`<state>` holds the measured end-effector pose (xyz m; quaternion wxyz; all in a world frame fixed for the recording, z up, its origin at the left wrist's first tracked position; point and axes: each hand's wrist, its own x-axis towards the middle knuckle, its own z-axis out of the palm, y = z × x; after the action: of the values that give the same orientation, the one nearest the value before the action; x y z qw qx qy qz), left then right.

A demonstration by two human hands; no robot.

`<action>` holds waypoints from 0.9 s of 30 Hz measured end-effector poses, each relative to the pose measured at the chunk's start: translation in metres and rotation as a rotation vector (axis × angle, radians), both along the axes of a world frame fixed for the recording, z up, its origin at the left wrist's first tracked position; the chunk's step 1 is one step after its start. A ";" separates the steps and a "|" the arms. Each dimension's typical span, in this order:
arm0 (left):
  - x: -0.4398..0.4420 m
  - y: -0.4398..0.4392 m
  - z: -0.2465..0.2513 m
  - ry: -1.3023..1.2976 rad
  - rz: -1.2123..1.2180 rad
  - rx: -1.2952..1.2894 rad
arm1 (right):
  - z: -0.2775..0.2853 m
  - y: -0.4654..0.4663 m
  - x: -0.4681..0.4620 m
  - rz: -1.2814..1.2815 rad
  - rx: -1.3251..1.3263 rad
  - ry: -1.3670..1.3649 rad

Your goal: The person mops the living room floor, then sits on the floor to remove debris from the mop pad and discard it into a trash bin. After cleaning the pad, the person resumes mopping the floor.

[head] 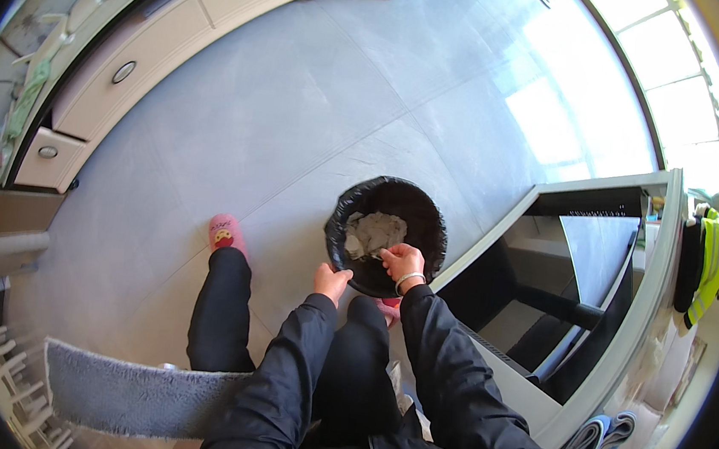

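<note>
A round trash bin lined with a black plastic bag [334,238] stands on the floor in front of me. Crumpled whitish paper or tissue [377,231] lies inside it, towards the left. My left hand [330,283] grips the near left part of the lined rim, thumb on top. Over the bin's near side, my right hand [404,264] reaches in with its fingertips pinched together at the edge of the crumpled paper. Whether those fingertips hold a piece is too small to tell. A bracelet [408,281] circles my right wrist.
Grey floor tiles [293,103] extend ahead. A cream drawer cabinet [149,58] curves along the left. Close on the right is a light-framed unit with dark glossy panels [597,258]. A grey plush mat [133,391] and a white rack [15,387] are at lower left. My pink slipper [225,232] shows left of the bin.
</note>
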<state>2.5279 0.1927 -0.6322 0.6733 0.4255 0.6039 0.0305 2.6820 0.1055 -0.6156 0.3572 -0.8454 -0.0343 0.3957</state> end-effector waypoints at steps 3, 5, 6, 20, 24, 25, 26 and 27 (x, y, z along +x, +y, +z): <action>-0.024 0.004 0.010 0.136 -0.113 0.211 | -0.018 0.005 -0.010 0.234 -0.021 -0.206; -0.034 0.002 0.024 0.081 -0.052 0.329 | -0.030 0.006 -0.012 0.452 -0.025 -0.565; -0.037 0.001 0.032 0.069 -0.087 0.378 | -0.033 0.006 -0.011 0.469 -0.048 -0.659; -0.086 -0.005 0.088 -0.115 -0.218 0.469 | -0.006 0.017 0.002 0.409 -0.059 -0.751; -0.091 -0.009 0.087 -0.124 -0.184 0.395 | -0.015 0.015 0.006 0.484 0.095 -0.968; -0.091 -0.009 0.087 -0.136 -0.198 0.414 | -0.017 0.014 0.007 0.418 0.128 -0.850; -0.092 -0.009 0.086 -0.137 -0.202 0.403 | -0.021 0.015 0.009 0.355 0.081 -0.718; -0.092 -0.009 0.085 -0.133 -0.200 0.361 | -0.024 0.015 0.010 0.276 0.002 -0.561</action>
<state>2.4363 0.1840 -0.5475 0.6241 0.5941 0.4977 0.0993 2.6919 0.1210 -0.6392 0.2775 -0.9087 -0.2462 0.1915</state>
